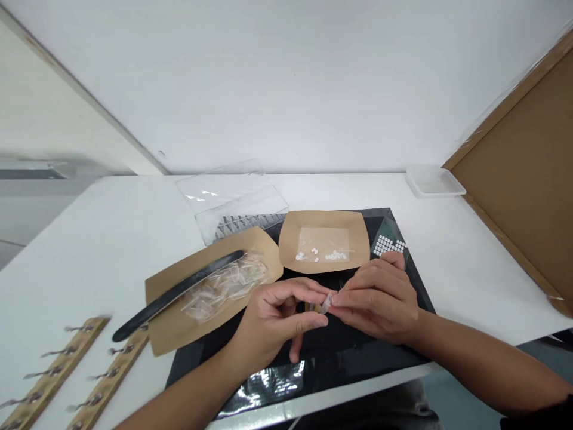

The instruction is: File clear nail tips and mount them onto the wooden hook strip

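Observation:
My left hand (277, 319) and my right hand (380, 295) meet over a black mat (403, 352) near the table's front edge. Together their fingertips pinch a small clear plastic piece (326, 303), which looks like a false nail tip. Both hands are closed around it. Just behind the hands sits a brown paper tray (290, 239) holding several small white bits. To the left lies a second brown paper tray (165, 286) with a heap of clear plastic tips (224, 285) and a long black file (174, 294) across it.
A clear plastic box (233, 200) stands behind the trays. A sheet of white dots (388, 244) lies on the mat at right. Two wooden strips with metal pins (67, 370) lie front left. A white tray (434, 180) and a brown board (523, 179) are at right.

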Demonstrator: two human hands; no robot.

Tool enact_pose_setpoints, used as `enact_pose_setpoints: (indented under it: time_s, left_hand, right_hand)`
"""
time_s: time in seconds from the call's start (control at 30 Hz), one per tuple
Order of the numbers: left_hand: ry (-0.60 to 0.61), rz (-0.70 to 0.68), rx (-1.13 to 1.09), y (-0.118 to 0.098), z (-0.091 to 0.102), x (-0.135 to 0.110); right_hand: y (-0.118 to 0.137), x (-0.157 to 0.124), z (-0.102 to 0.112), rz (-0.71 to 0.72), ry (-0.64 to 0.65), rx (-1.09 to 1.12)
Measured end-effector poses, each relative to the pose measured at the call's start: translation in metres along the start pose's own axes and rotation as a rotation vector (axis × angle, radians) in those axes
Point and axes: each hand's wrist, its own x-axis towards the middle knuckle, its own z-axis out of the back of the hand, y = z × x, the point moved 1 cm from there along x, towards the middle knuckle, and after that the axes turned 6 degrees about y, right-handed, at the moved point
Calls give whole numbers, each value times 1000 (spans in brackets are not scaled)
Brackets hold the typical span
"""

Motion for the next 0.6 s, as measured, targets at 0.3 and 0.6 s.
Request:
enact_pose_setpoints:
  time_s: [0.3,0.6]
  left_hand:
    - [-30,44,23,3,1,-1]
    - [38,17,49,1,-2,-1]
  right_hand:
    - [5,1,-5,91,-97,-129]
    - [6,4,0,169,-38,-170]
